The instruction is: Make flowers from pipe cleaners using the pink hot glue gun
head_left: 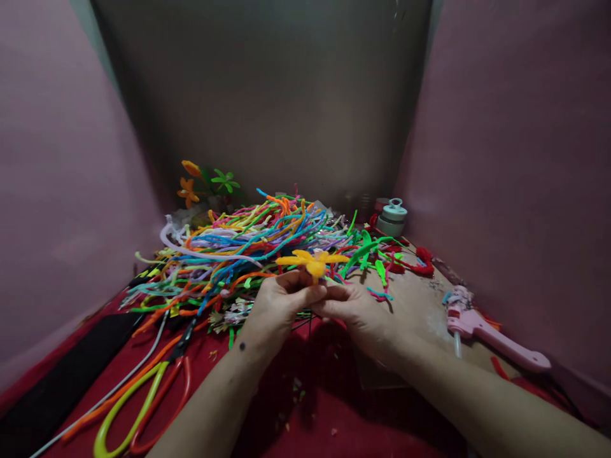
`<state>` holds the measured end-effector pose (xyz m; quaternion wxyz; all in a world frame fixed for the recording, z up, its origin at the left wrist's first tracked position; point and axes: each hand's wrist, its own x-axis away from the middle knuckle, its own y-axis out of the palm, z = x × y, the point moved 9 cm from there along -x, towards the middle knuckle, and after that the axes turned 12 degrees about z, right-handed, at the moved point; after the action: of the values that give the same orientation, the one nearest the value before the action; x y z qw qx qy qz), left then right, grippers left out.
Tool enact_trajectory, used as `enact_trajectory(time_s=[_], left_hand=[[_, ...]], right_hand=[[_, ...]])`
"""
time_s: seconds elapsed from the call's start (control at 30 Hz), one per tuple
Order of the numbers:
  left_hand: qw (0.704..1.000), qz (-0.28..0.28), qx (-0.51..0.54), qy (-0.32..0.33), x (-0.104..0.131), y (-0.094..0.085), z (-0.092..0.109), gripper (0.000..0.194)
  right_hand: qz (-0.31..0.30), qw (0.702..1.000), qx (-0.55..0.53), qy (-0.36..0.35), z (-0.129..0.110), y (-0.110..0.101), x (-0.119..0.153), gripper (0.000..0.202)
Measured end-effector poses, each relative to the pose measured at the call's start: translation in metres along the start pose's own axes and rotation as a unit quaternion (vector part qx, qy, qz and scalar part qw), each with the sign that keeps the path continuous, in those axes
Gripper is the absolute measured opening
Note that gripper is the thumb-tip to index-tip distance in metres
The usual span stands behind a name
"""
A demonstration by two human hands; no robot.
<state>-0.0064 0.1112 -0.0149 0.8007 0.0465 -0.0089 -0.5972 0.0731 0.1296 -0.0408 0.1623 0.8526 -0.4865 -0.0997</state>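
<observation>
A yellow-orange flower (315, 267) with long fuzzy petals is held up at the middle of the view, in front of a heap of coloured pipe cleaners (248, 242). My left hand (281, 305) pinches its base between thumb and fingers. Close against it, my right hand (356, 312) has thumb and fingers pressed together just below the flower, at its underside. The fingertips of both hands nearly meet, and what lies between them is mostly hidden.
Scissors (157, 394) with yellow and red handles lie at the lower left. A pink glue gun (496, 337) rests at the right. Behind stand a pale green jar (392, 219) and orange flowers (188, 191). Green leaf shapes (365, 248) lie right of the heap.
</observation>
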Motion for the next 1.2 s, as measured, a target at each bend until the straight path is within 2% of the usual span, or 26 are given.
enact_trajectory(time_s=[0.17,0.37,0.47,0.57,0.73,0.87,1.0,1.2], left_hand=[[0.999,0.017,-0.039,0.019,0.002,-0.003,0.006,0.014],[0.994,-0.079,-0.08,-0.002,0.004,0.001,0.0,0.019],[0.99,-0.105,-0.09,0.003,0.005,0.001,0.0,0.02],[0.991,-0.096,-0.087,0.011,0.004,0.002,0.002,0.018],[0.998,-0.054,-0.036,0.012,0.002,0.003,0.003,0.017],[0.998,-0.04,-0.056,0.002,0.001,-0.002,0.001,0.017],[0.994,-0.083,-0.066,-0.027,0.005,-0.001,-0.003,0.019],[0.983,-0.162,-0.077,-0.037,0.013,0.006,0.0,0.022]], right_hand=[[-0.016,1.0,0.026,-0.003,0.003,0.001,-0.003,0.011],[-0.06,0.998,0.027,-0.001,-0.001,0.012,0.005,0.017],[-0.037,0.999,0.027,0.013,0.004,0.008,0.006,0.019],[-0.005,0.999,0.034,-0.005,0.004,0.001,0.005,0.013],[-0.008,0.997,0.072,-0.036,-0.001,0.001,0.002,0.015],[-0.048,0.993,0.111,-0.002,0.005,0.006,0.003,0.014],[-0.084,0.985,0.149,-0.021,0.001,0.011,0.007,0.006],[-0.163,0.972,0.169,-0.032,0.0,0.02,0.015,0.016]])
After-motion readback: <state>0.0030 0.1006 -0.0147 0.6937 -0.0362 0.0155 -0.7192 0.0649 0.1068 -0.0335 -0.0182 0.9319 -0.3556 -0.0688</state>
